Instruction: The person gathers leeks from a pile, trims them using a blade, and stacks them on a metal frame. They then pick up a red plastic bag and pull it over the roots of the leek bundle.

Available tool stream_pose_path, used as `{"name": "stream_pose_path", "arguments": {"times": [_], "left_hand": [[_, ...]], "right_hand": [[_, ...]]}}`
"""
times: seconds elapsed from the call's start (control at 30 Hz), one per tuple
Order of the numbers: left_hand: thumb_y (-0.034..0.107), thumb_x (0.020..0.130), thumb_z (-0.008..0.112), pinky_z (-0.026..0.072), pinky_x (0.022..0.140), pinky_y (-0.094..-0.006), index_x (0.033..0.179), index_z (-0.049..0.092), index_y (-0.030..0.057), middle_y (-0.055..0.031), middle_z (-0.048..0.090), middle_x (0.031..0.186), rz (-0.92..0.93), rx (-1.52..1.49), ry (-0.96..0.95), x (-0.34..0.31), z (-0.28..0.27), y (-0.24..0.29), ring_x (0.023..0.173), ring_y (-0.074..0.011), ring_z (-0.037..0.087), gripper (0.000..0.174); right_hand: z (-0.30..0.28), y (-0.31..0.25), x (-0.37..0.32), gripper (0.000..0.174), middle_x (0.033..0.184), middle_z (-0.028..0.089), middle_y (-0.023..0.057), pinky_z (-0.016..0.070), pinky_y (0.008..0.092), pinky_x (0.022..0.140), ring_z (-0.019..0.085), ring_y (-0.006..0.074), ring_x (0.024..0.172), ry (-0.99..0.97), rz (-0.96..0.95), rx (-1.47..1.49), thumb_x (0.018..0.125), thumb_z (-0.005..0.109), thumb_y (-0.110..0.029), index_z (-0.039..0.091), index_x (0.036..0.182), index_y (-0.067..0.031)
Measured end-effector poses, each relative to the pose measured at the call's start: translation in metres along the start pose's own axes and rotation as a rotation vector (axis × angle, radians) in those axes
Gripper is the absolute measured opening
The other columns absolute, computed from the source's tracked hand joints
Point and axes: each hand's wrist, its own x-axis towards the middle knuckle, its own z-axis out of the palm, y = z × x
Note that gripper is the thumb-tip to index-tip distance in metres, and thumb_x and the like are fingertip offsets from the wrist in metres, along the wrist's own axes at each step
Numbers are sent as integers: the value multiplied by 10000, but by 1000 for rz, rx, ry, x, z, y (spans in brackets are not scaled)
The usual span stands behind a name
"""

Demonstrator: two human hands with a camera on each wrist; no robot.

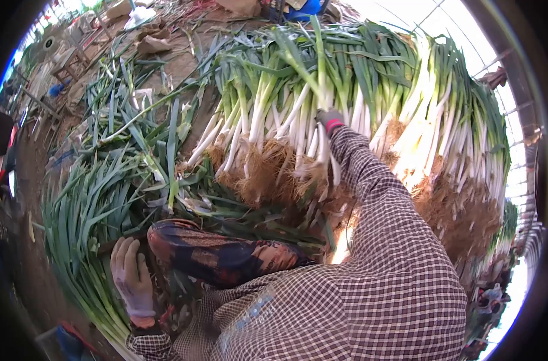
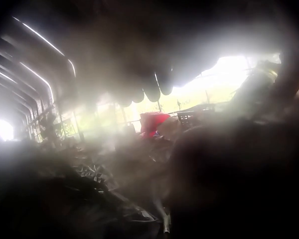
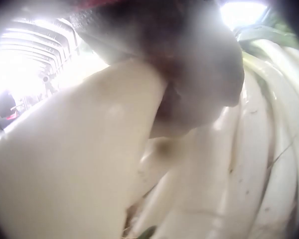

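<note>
Long leeks with white stems and brown roots lie in a wide row across the upper middle of the head view. The right hand, gloved with a pink band at the wrist, grips a leek by its stem over this row. In the right wrist view the hand curls round a thick white stem, with more white stems beside it. The left hand, in a pale glove, is held with fingers extended beside the bent knee, near a heap of green leaves, and holds nothing.
The person's knee in patterned cloth is between the left hand and the leek row. Loose leaves litter the ground at the upper left. Wooden stools stand farther back. The left wrist view is mostly dark and blurred, with a red thing far off.
</note>
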Motion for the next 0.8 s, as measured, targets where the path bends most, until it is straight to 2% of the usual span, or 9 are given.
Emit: {"name": "stream_pose_path", "arguments": {"times": [0.07, 0.1, 0.13, 0.2, 0.33, 0.43, 0.53, 0.67, 0.8], "left_hand": [[2, 839, 577, 412, 1022, -459, 1132, 631, 4, -154, 618, 1196, 17, -2, 0, 6, 2, 2, 1197, -368, 539, 299], [4, 839, 581, 414, 1018, -461, 1131, 634, 10, -153, 618, 1196, 16, -6, -2, 7, 3, 3, 1197, -367, 540, 297], [8, 841, 581, 417, 1016, -460, 1128, 635, 9, -153, 618, 1198, 22, -5, -4, 8, 3, 3, 1195, -368, 541, 292], [15, 846, 579, 423, 1010, -458, 1121, 636, 9, -153, 616, 1202, 35, -7, -7, 10, 3, 3, 1189, -372, 545, 281], [16, 834, 615, 448, 996, -449, 1130, 643, 13, -149, 634, 1168, -21, -209, 19, 30, 12, 24, 1129, -356, 586, 297], [17, 812, 649, 469, 974, -423, 1137, 646, 18, -154, 650, 1140, -60, -484, -44, 59, 47, 57, 1097, -349, 605, 325], [56, 800, 676, 481, 950, -409, 1104, 648, 26, -144, 657, 1105, 182, -508, -222, 78, 91, 90, 1078, -343, 606, 307], [124, 790, 694, 470, 952, -422, 1054, 648, 48, -126, 654, 1080, 248, -535, -277, 61, 106, 95, 1080, -326, 592, 279], [93, 767, 692, 474, 939, -430, 1060, 646, 40, -128, 655, 1086, 125, -507, -265, 55, 101, 73, 1083, -334, 593, 301]], "right_hand": [[-23, -14, -8, 548, 938, 714, 191, 571, 332, 628, 710, 242, 677, -8, 18, -2, 898, 623, -411, 588, 1244, 12], [-17, 1, 13, 559, 948, 714, 194, 561, 329, 629, 710, 242, 677, 223, -214, -430, 904, 596, -443, 594, 1241, 3], [-35, -17, 8, 557, 955, 714, 195, 558, 335, 612, 706, 229, 651, 110, -256, -621, 924, 551, -453, 599, 1229, 10], [-58, -35, 23, 570, 908, 715, 158, 563, 339, 711, 697, 283, 713, -292, -51, -392, 904, 568, -472, 602, 1202, 13], [-79, -67, 1, 265, 618, 520, -12, 439, 216, 421, 459, 89, 457, -802, 226, 589, 968, 575, -286, 599, 923, -26], [-40, -99, -21, 266, 643, 499, -20, 483, 227, 482, 458, 107, 490, -908, 256, 789, 989, 541, -271, 616, 877, -42], [13, -122, -23, 446, 899, 686, 116, 560, 340, 742, 659, 240, 747, -513, -16, -158, 818, 730, -370, 656, 1093, -27], [68, -147, -30, 799, 1081, 676, 238, 532, 384, 889, 684, 320, 971, -158, -355, -171, 727, 817, -394, 486, 1348, -17], [68, -179, -51, 520, 1170, 614, 160, 475, 449, 959, 613, 280, 1109, -161, -603, -777, 835, 716, -252, 564, 1276, -22]]}}
